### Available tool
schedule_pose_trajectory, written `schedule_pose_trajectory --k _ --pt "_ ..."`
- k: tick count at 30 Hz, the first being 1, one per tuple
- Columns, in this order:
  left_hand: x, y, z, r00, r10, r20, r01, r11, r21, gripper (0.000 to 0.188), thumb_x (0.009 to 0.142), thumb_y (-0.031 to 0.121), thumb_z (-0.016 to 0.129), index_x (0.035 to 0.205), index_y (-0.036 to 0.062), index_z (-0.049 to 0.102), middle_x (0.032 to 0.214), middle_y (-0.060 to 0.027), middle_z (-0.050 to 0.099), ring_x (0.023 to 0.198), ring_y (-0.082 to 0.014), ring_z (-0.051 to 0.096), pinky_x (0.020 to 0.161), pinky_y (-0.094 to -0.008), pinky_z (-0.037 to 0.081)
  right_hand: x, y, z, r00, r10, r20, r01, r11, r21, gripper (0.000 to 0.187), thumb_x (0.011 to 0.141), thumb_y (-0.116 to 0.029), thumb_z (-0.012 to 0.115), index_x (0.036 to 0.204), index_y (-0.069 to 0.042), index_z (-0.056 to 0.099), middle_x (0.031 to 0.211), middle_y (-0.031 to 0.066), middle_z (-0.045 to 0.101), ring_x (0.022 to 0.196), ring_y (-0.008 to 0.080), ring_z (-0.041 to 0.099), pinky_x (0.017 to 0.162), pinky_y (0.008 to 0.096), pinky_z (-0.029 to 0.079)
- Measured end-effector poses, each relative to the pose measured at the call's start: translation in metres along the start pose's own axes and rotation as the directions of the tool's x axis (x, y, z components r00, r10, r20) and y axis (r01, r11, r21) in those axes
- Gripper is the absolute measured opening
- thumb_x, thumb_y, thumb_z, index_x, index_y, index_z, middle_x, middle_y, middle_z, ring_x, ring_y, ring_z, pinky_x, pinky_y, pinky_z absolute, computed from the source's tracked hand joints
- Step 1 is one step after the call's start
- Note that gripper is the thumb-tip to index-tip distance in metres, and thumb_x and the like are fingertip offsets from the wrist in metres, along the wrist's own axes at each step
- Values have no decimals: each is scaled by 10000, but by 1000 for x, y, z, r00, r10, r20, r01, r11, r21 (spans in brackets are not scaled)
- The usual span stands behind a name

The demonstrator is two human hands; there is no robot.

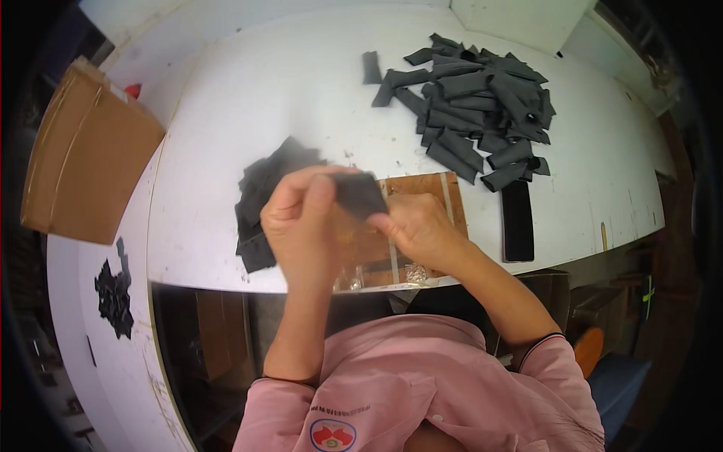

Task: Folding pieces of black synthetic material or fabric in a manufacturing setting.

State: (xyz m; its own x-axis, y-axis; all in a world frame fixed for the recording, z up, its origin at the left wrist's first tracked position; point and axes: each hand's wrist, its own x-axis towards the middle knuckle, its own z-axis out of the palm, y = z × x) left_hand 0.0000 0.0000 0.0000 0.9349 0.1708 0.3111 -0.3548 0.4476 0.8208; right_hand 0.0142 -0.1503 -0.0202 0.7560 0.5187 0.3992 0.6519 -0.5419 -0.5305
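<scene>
Between my two hands is a dark grey fabric piece (360,194), held up over the table's front part. My left hand (300,207) grips its left end between thumb and fingers and is smeared by motion. My right hand (423,232) pinches its lower right corner. Beneath them lies a brown board (439,186) with pale strips across it, partly hidden by my hands. Small shiny bits (415,273) sit at its near edge. Just left of my left hand, dark flat fabric pieces (256,218) are heaped together.
A large heap of dark grey fabric tubes (482,98) covers the table's far right. Nearer stands out a long black strip (517,226). At the left, a cardboard box (90,151) rests by a side table holding black scraps (114,297). The white table (218,98) has a curved-looking front edge.
</scene>
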Motion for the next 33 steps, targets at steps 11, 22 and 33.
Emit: schedule_pose_trajectory --k 11,22,33 --pt "-39 -24 -93 957 286 -41 13 100 995 339 716 -13 569 1049 15 514 1066 -134 501 966 -262 489 757 -321 419 19 35 -33 864 493 -100 -191 505 842 354 868 -322 431 838 10 548 567 -4 462 459 52 397 452 169 306" --pt "-33 -15 -138 969 240 61 -40 -94 995 141 714 18 619 843 24 562 750 -69 574 737 -194 529 675 -303 420 -50 -6 33 757 496 426 -605 285 743 220 861 -196 499 774 -8 574 584 -19 492 524 40 438 476 181 366" --pt "-91 -22 -40 881 -454 -135 455 890 -21 300 765 5 591 1050 -3 496 1009 -76 548 934 -145 521 835 -276 410 -33 -33 53 905 414 -99 -152 531 834 231 682 -83 704 849 -9 563 841 30 505 685 90 522 596 204 447"
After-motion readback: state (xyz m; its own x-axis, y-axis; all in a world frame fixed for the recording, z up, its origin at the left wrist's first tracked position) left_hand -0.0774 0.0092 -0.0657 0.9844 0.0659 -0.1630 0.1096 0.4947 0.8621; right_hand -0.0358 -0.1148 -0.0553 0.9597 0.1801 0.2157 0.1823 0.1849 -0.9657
